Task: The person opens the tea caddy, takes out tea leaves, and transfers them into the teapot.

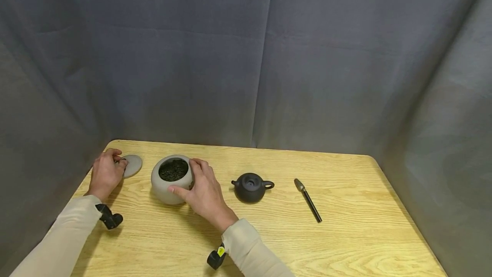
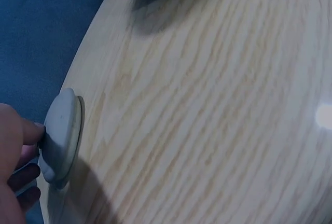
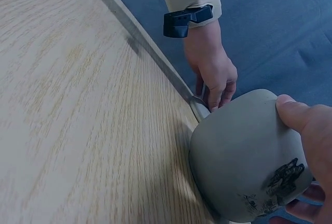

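My left hand [image 1: 106,173] pinches the small knob of a round grey lid [image 1: 132,166], which lies at the table's far left. The left wrist view shows thumb and finger at the knob of the lid [image 2: 63,136]. To the right of it is a round grey tea jar [image 1: 163,193], open at the top, with dark tea leaves [image 1: 174,169] inside. My right hand [image 1: 207,193] grips the jar's right side, thumb near the front rim and fingers behind. Seen from the right wrist, the jar [image 3: 244,146] has a dark painted pattern on its side.
A dark teapot [image 1: 250,189] with its lid on stands right of the jar, handle to the right. Further right lies a small scoop [image 1: 308,200] with a black handle. Grey curtains [image 1: 326,63] hang behind and beside the wooden table [image 1: 357,225].
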{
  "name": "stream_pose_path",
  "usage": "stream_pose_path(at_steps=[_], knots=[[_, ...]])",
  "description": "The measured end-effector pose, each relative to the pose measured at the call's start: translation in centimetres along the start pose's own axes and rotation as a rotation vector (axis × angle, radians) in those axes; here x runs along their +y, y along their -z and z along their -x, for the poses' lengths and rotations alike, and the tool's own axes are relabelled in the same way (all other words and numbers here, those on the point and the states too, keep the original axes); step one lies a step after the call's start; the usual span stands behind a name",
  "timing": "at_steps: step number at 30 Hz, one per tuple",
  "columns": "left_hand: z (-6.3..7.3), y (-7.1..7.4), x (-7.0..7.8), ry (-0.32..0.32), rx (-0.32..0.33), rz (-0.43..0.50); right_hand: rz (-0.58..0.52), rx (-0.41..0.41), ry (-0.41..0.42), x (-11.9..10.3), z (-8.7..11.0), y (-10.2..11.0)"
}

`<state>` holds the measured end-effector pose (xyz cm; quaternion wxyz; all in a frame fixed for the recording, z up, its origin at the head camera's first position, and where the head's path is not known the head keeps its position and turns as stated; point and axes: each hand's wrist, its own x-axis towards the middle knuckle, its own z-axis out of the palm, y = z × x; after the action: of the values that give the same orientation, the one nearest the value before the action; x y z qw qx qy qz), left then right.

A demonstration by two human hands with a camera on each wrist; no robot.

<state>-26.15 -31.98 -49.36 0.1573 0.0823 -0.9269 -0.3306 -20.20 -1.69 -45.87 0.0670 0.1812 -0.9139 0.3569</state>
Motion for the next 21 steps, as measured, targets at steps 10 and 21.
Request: stream_pose_path(at_steps=[10, 21], knots=[[0.08, -0.13, -0.16, 0.018, 0.017, -0.047, 0.006, 0.005, 0.005, -0.01, 0.04, 0.02], [-0.59, 0.59, 0.10, 0.122, -0.023, -0.041, -0.011, 0.005, -0.005, 0.04, 0.02, 0.13]])
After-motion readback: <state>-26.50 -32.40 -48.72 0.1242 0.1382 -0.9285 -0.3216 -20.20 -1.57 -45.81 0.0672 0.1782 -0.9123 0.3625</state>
